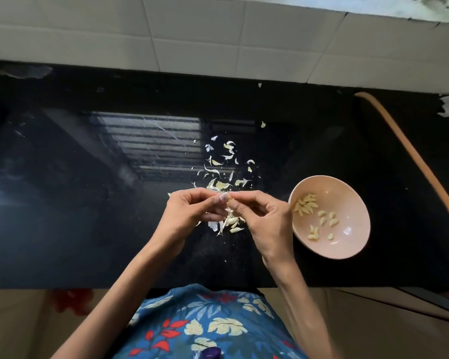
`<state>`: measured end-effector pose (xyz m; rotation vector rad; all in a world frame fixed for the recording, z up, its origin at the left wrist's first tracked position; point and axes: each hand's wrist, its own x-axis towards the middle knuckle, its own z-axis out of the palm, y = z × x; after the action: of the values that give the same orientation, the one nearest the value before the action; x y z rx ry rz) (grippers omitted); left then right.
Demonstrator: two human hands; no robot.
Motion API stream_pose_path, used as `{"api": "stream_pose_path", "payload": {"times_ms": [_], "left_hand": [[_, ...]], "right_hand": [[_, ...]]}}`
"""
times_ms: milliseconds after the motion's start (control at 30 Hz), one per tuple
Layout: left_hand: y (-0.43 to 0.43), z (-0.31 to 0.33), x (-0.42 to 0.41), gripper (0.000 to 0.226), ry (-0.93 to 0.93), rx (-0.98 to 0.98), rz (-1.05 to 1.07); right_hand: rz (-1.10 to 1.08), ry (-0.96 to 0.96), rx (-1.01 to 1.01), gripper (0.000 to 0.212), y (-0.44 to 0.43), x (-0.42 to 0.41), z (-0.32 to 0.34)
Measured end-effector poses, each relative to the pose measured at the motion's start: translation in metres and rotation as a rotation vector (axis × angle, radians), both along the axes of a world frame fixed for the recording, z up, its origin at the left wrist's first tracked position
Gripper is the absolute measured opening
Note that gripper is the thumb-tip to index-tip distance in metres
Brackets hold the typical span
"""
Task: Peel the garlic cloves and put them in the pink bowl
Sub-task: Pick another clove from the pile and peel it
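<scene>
While between both hands (192,211) (266,218), garlic clove (230,202).

The black counter (88,203) is polished stone, glossy as a mirror. The pink bowl (353,200) looks smooth with a soft sheen. The garlic skins (218,174) are papery and dry.

A single wide-angle view comes from a camera worn on the person's head, facing forward and steeply down onto the dark surface (88,203). It sits close enough that both forearms run in from the bottom edge, and the left hand (192,211) and right hand (265,221), pinching a garlic clove (230,202) between them, sit near the middle of the frame. The lens takes in the surface from near edge to far edge, with the tiled wall (192,35) along the top, the person's patterned garment (213,325) and the floor (373,327) along the bottom, and the pink bowl (329,255) right of centre
</scene>
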<state>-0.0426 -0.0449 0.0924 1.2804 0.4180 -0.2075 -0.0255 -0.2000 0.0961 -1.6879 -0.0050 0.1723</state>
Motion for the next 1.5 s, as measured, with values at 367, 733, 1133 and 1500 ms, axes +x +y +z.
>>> {"api": "stream_pose_path", "payload": {"times_ms": [367,733,1133,1500], "left_hand": [[0.0,-0.003,0.002,0.004,-0.467,0.799,-0.09],[0.0,0.002,0.008,0.008,-0.316,0.734,-0.102],[0.001,0.013,0.011,0.011,-0.065,0.251,0.007],[0.003,0.015,0.009,0.013,-0.038,0.243,0.038]], "right_hand": [[-0.077,-0.027,-0.075,0.009,0.01,0.005,0.007],[-0.087,-0.006,-0.073,0.009,0.013,0.011,0.005],[-0.112,0.003,-0.021,0.009,0.014,0.015,0.005],[-0.064,-0.108,-0.146,0.004,0.015,0.012,0.006]]}}
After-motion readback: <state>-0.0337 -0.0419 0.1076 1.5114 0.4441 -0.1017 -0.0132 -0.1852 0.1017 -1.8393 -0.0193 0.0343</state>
